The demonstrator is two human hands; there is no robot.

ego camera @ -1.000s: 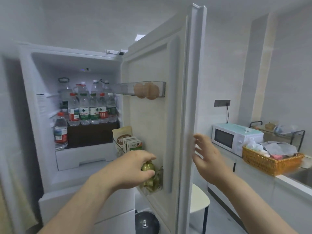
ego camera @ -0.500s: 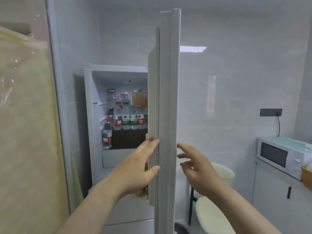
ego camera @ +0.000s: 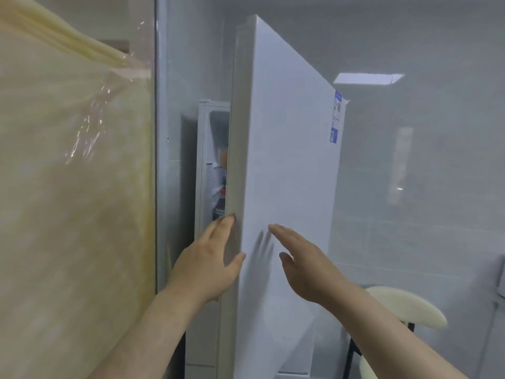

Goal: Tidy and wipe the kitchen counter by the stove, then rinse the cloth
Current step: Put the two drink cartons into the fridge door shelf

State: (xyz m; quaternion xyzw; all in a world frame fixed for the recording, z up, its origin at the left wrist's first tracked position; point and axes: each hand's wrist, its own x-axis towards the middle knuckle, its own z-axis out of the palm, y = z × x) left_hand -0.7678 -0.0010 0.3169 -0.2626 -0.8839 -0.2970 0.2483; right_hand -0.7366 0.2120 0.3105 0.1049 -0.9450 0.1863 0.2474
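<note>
Head camera looks straight at the fridge door (ego camera: 287,160), white and tall, standing partly open with its thick edge turned towards us. Both hands are up on it, side by side at the same height. Left hand (ego camera: 210,266) is released, fingers straight and pointing up along the door's edge, palm laid against that edge, thumb (ego camera: 240,258) stretched across to the corner of the front face. It grasps nothing. Right hand (ego camera: 306,266) is flat too, fingers straight and together, thumb apart, held right at the front face; it throws a soft shadow on the white panel just beside the fingertips, and whether skin meets door I cannot tell.

Between the door's edge and the fridge body (ego camera: 203,160) a narrow slot of lit interior shows, with something orange and a red-capped shape inside, too blurred to name. High on the door's far side sit a couple of stickers (ego camera: 337,116), blue and white. Filling the left is a pale yellow sheet under shiny clear film (ego camera: 68,187), beside a grey upright frame (ego camera: 159,160). Behind the door, glossy grey wall tiles (ego camera: 423,187) carry the reflection of a ceiling light (ego camera: 369,77). Low right, near the right forearm, a cream stool seat (ego camera: 404,307) on dark legs. Counter and cloth lie outside this view.
</note>
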